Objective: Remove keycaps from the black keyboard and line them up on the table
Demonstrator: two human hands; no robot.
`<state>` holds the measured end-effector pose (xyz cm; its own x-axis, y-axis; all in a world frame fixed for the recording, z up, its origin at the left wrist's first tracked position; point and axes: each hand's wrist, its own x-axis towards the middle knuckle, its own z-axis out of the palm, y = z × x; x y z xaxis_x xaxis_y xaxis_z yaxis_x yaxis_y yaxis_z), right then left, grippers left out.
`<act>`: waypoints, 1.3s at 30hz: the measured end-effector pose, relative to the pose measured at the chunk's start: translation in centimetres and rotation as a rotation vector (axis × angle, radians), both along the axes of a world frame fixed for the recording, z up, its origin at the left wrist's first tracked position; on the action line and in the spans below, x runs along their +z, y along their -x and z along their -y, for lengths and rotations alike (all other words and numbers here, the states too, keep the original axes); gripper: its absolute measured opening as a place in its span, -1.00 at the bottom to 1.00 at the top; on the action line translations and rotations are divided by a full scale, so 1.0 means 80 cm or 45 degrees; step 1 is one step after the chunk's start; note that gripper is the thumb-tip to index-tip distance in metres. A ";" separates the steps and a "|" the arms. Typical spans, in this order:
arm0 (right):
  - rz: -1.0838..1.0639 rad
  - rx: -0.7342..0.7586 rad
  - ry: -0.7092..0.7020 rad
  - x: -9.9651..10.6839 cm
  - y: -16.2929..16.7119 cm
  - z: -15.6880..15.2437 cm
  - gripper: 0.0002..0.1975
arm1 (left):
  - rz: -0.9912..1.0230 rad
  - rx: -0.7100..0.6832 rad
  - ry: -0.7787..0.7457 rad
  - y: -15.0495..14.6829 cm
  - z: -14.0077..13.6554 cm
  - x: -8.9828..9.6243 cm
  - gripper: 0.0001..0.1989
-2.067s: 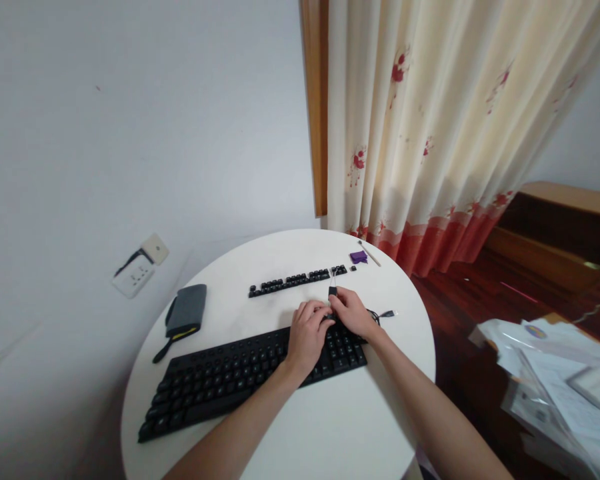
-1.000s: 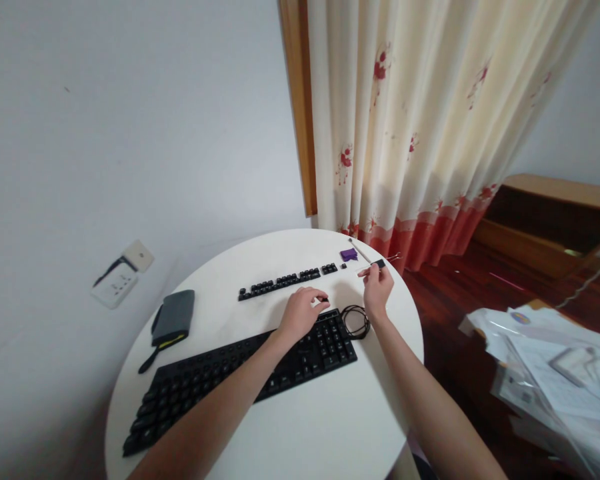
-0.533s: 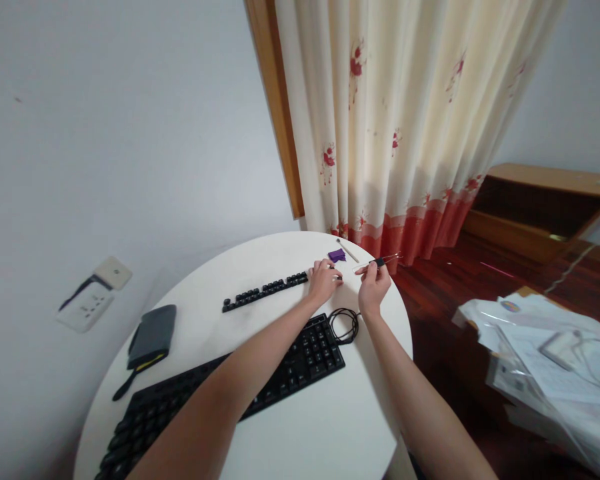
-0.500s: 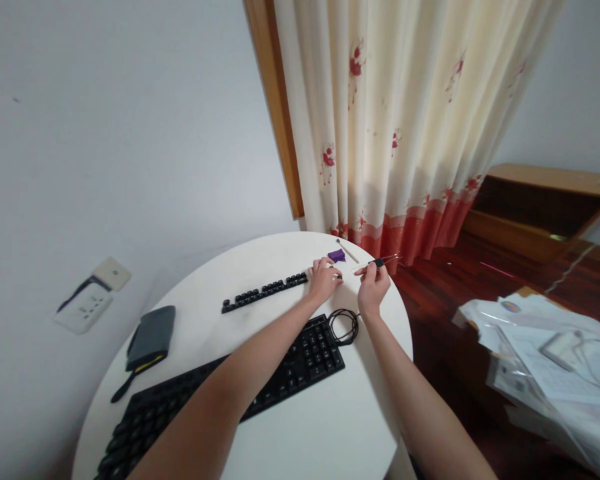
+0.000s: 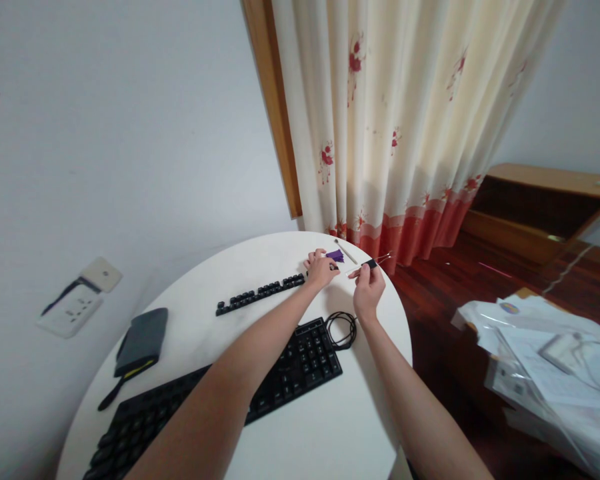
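Observation:
My right hand point(image 5: 369, 293) grips a wire keycap puller point(image 5: 370, 265) by its black middle, with thin wires sticking out at both ends. Close by on the left, my left hand point(image 5: 322, 269) is bent over the table with a small black keycap point(image 5: 334, 267) at its fingertips. Rows of loose black keycaps point(image 5: 260, 293) stretch leftward from that hand. A black keyboard point(image 5: 300, 370) lies nearer to me, partly hidden under my left forearm. A folded purple cloth point(image 5: 335, 255) and a slim white-handled brush point(image 5: 347, 252) lie just beyond my hands.
The keyboard's coiled black cable point(image 5: 341, 330) sits on the round white table point(image 5: 310, 427). A dark grey pouch point(image 5: 141, 341) is at the left edge. Beyond the table are a curtain point(image 5: 380, 133) and a pile of papers and plastic point(image 5: 545, 360).
My left hand has shifted slightly to the far left, towards the end of the keycap rows. My right hand, still holding the puller, has moved a little left.

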<state>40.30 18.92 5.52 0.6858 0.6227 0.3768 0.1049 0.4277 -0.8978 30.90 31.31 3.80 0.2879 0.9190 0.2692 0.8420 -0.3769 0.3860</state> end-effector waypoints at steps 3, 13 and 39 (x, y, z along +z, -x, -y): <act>0.003 0.030 -0.009 -0.001 0.001 0.000 -0.69 | 0.000 0.023 0.017 0.000 -0.003 -0.002 -0.81; 0.019 0.018 -0.035 -0.003 0.002 0.000 -0.67 | -0.035 0.074 0.038 0.001 -0.007 -0.005 -0.80; 0.126 0.219 0.038 -0.011 -0.001 -0.005 -0.66 | 0.157 0.173 -0.115 0.027 0.021 0.036 -0.82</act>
<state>40.35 19.35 4.66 0.5290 0.7391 0.4169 0.1211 0.4205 -0.8992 28.74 29.60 6.70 0.1224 0.9176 0.3782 0.8359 -0.3007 0.4591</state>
